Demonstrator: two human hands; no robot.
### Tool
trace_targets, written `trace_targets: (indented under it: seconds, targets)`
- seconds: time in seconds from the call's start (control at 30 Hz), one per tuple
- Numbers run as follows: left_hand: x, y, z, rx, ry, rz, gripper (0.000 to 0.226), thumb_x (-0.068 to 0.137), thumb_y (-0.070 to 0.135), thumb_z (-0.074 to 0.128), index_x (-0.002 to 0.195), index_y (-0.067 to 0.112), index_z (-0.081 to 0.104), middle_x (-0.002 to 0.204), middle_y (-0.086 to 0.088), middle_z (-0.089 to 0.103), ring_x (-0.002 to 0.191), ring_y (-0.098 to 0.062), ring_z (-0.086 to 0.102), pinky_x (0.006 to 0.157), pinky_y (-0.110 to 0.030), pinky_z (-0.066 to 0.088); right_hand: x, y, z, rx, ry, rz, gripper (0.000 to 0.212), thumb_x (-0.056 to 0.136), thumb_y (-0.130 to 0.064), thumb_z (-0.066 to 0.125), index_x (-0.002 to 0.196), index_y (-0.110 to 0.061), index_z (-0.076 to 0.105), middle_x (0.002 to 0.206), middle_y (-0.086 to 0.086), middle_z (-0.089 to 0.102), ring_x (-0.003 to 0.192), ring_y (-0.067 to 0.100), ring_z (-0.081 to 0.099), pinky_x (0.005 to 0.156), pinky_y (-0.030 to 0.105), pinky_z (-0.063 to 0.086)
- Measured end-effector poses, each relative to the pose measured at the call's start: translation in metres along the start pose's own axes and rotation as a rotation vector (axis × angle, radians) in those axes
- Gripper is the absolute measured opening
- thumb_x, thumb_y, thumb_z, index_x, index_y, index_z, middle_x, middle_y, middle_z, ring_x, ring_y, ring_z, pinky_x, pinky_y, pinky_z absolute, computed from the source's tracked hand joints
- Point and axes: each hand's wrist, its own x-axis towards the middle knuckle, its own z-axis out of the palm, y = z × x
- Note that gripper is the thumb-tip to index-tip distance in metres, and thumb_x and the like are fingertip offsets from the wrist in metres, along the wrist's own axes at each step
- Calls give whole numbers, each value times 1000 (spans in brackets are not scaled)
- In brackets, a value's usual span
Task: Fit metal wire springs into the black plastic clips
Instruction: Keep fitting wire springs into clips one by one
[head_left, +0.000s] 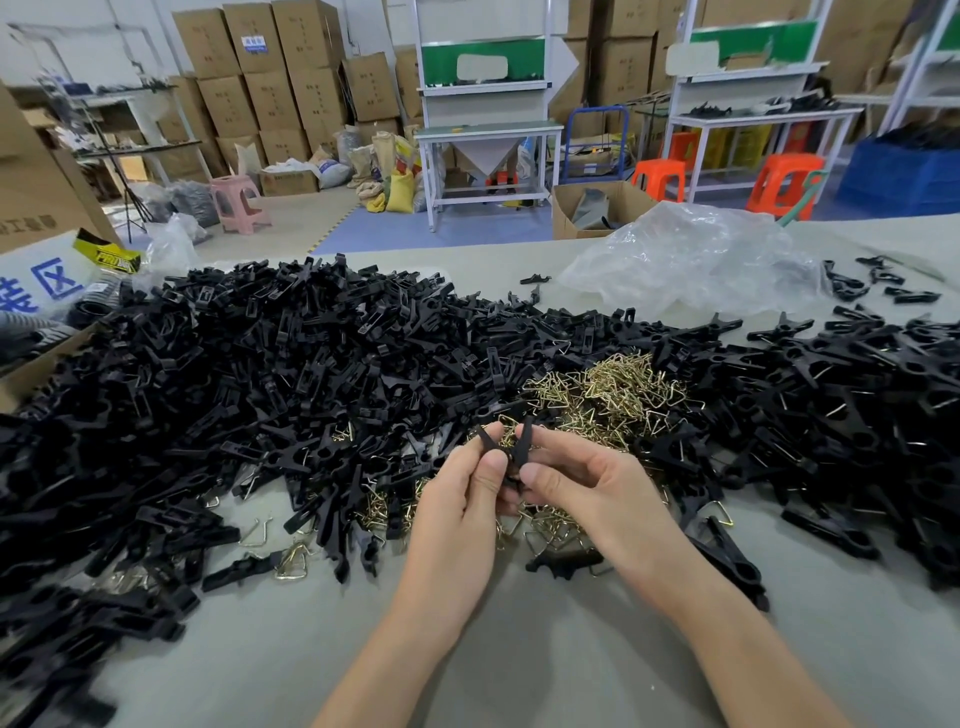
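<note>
Because the grey table (519, 675) is so big, it holds all the parts at once. A huge heap of black plastic clips (260, 374) covers most of it, from the far left to the far right. A crumpled clear bag (691, 260) lies behind the heap on the right. In the middle of the heap sits a smaller pile of shiny gold wire springs (618, 389). More springs lie loose under and around the hands.

Both hands are up off the table, just in front of the springs. The left hand (457, 499) and the right hand (587, 483) are very close together at the thumbs. Between them they hold one black clip (511, 452), made of two pieces. The pieces meet down by the thumbs and spread apart at the top, like a letter V. The open end points away from the person, toward the pile of springs.

The fingers of each hand are curled in tight. Each hand pinches one piece of the clip with its thumb and first finger. I cannot tell if a spring is already in the clip, because the fingers hide that part.

The pile of springs lies just past the hands and a little to the right, so the right hand is nearer to it. I think that hand would do the reaching if a spring is needed.
</note>
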Motion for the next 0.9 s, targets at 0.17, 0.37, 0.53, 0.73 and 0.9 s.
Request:
trace_targets:
  seconds: [0.17, 0.37, 0.53, 0.73, 0.9]
  targets:
    - [1, -3, -2, 32, -41, 9, 30, 106, 24, 45, 123, 34, 67, 95, 0, 74, 80, -15, 65, 76, -26, 58, 1, 1, -1, -25, -23, -21, 49, 94, -4, 68, 110, -49, 75, 107, -6, 78, 97, 11, 73, 83, 18, 56]
    - [3, -3, -5, -28, -5, -14, 26, 101, 22, 56, 113, 39, 70, 87, 5, 74, 74, -9, 66, 76, -27, 59, 1, 2, -1, -18, -20, -23, 49, 93, -4, 68, 111, -49, 75, 108, -6, 78, 101, 11, 73, 83, 19, 56]
    - [5, -7, -3, -138, 74, -88, 9, 96, 19, 65, 96, 25, 73, 93, -1, 77, 81, -22, 73, 75, -32, 61, 1, 5, -2, -23, -13, -9, 36, 91, -5, 72, 111, -34, 77, 112, -7, 77, 105, 10, 72, 87, 18, 54]
    - [5, -8, -1, -166, 34, -79, 27, 100, 6, 56, 105, 24, 75, 95, -1, 78, 90, -22, 75, 82, -28, 60, 1, 5, -4, -29, 11, -15, 32, 91, -7, 72, 111, -31, 76, 111, -9, 77, 109, 9, 70, 94, 19, 53]
    - [4, -2, 0, -197, -58, -52, 35, 103, 3, 50, 125, 27, 63, 98, 1, 78, 98, -15, 74, 86, -22, 57, 2, 5, -4, 9, 100, -57, 32, 87, -1, 74, 110, -23, 75, 104, -9, 78, 101, 6, 73, 85, 13, 53]
